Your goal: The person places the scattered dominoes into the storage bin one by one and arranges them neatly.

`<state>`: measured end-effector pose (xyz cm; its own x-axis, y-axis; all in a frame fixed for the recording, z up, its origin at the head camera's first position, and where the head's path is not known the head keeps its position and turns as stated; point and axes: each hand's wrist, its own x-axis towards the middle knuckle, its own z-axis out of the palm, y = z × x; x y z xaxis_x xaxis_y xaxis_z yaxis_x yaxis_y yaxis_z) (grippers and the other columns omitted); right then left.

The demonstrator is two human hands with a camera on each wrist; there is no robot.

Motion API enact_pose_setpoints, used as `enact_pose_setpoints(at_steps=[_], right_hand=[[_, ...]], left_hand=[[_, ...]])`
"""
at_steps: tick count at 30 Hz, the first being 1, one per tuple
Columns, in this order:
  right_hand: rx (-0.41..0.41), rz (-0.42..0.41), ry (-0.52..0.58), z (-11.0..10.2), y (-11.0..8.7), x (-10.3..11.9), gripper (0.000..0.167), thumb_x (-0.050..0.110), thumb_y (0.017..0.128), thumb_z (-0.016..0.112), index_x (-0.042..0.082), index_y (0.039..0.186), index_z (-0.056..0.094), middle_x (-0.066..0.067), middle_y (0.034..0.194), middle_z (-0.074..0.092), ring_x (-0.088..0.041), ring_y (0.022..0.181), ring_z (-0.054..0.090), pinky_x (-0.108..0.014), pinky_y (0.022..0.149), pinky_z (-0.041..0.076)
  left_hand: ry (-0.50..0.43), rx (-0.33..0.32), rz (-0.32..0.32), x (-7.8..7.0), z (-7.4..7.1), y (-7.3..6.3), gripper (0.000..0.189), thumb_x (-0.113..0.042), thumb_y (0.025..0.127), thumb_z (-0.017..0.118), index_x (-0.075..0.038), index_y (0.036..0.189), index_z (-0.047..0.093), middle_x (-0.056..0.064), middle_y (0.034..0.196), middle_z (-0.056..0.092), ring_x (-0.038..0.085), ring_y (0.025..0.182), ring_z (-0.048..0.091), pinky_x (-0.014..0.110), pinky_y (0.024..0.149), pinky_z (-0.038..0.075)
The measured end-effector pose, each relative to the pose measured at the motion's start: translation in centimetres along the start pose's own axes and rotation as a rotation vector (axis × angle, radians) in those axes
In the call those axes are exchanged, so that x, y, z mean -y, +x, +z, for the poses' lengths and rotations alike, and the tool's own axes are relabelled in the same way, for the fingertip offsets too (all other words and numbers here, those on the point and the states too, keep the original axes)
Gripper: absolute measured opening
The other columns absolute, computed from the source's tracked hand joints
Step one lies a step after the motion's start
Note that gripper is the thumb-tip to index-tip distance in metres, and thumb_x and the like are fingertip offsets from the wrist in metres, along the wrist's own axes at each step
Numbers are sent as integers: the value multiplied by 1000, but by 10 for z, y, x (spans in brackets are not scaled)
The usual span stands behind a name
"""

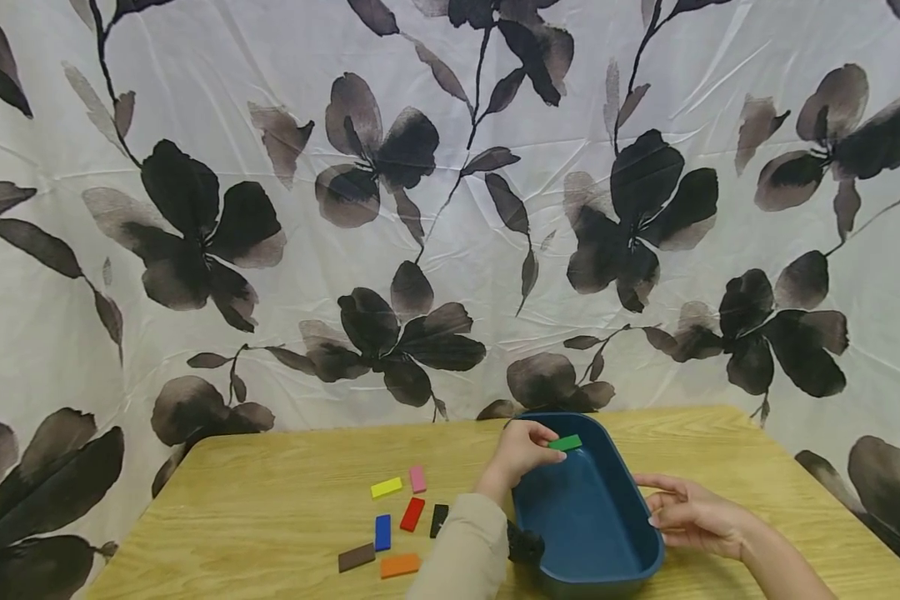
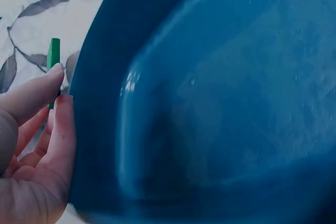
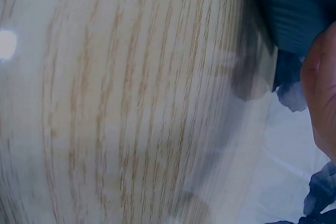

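Observation:
My left hand (image 1: 521, 454) pinches a small flat green block (image 1: 566, 443) between thumb and fingertips, over the far left part of a blue plastic bin (image 1: 622, 467). In the left wrist view the green block (image 2: 54, 56) stands out beyond the thumb, beside the bin's wall (image 2: 97, 108). At the bin's right side is my right hand (image 1: 693, 517), its fingertips against the outer wall and rim, fingers loosely bent. Only part of that hand (image 3: 321, 95) shows at the edge of the right wrist view, close to the bin (image 3: 299, 11).
Left of the bin, flat blocks lie scattered on the wooden table (image 1: 270, 500): yellow (image 1: 386, 487), pink (image 1: 417, 479), red (image 1: 412, 514), blue (image 1: 382, 532), brown (image 1: 356, 557), orange (image 1: 399, 566) and black (image 1: 438, 520), partly behind the left sleeve. A flowered curtain (image 1: 450, 208) hangs behind.

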<state>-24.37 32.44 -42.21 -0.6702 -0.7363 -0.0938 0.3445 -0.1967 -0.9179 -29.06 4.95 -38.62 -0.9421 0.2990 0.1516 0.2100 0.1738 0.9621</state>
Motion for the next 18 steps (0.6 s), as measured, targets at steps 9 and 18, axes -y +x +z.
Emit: enact_pose_setpoints(at_steps=[9,18], right_hand=[[-24,8,-33,-1,0,3,56,-7,90,43,3,143,27,-6,103,60,-21,95,63,-37,87,49],[-14,-10,-35,-1,0,0,56,-8,89,44,2,142,29,-6,102,60,-19,93,63,-37,85,49]], left_hand=[[14,2,25,22,14,13,19,4,71,77,4,88,68,5,72,58,12,63,56,25,62,52],[58,-12,-32,12,27,2,19,10,69,75,8,87,68,0,67,52,5,56,47,21,56,49]])
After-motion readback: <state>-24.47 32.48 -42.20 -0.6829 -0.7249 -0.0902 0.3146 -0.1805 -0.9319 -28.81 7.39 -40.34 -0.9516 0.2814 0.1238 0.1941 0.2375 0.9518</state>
